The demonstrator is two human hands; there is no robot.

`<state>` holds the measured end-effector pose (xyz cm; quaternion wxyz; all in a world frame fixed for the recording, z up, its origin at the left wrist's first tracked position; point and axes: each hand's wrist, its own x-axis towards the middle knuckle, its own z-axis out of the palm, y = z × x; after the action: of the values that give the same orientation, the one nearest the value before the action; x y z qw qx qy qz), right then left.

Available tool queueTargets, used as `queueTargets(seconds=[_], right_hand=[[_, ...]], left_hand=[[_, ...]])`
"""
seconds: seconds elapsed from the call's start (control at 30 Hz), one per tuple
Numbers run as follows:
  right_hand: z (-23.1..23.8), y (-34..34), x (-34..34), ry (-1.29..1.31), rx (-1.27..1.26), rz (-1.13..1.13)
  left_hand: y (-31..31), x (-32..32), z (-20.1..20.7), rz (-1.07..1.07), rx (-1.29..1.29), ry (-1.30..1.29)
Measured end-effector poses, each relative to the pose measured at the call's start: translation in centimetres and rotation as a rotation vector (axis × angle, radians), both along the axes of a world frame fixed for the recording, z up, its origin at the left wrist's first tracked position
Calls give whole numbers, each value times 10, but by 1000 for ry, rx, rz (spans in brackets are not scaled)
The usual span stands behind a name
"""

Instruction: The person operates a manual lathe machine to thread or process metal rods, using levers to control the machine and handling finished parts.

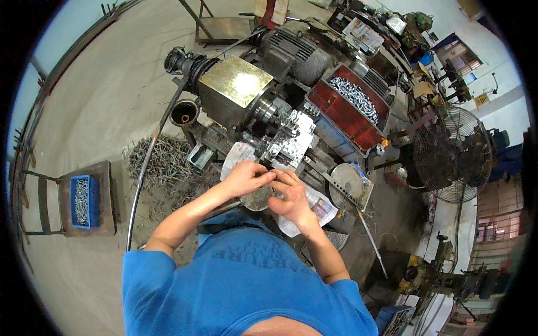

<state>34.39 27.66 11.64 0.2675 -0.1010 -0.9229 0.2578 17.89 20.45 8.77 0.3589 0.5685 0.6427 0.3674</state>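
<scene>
My left hand (246, 178) and my right hand (292, 194) meet in front of the lathe (238, 84), their fingertips bent together. Whatever lies between the fingers is too small or hidden to make out. Just beyond them is the bright metal slide (294, 137) of the machine, with the chuck (265, 110) to its upper left. Printed paper sheets (316, 210) lie under and beside my right hand, and another sheet (238, 157) is by my left. Below the hands a round metal disc (258, 199) shows between my wrists.
A red bin (330, 98) of small metal parts stands beyond the slide, right of the motor (297, 53). Tangled metal shavings (159, 162) cover floor at left. A long rod (148, 162) rises there. A blue crate (84, 201) of parts sits farther left; a large fan (453, 154) stands right.
</scene>
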Motion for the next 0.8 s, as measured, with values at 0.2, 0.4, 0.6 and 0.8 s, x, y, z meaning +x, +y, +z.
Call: queueTargets(seconds=[0.2, 0.4, 0.6, 0.8], right_hand=[[-4, 16, -8, -77, -38, 106], [-12, 83, -48, -156, 232, 9], [-62, 160, -117, -498, 490, -149], [-61, 159, -127, -533, 378, -197]], left_hand=[[-2, -9, 7, -7, -32, -139], [-45, -82, 15, 321, 37, -155], [-133, -172, -9, 757, 53, 2], [-212, -200, -29, 929, -145, 472]])
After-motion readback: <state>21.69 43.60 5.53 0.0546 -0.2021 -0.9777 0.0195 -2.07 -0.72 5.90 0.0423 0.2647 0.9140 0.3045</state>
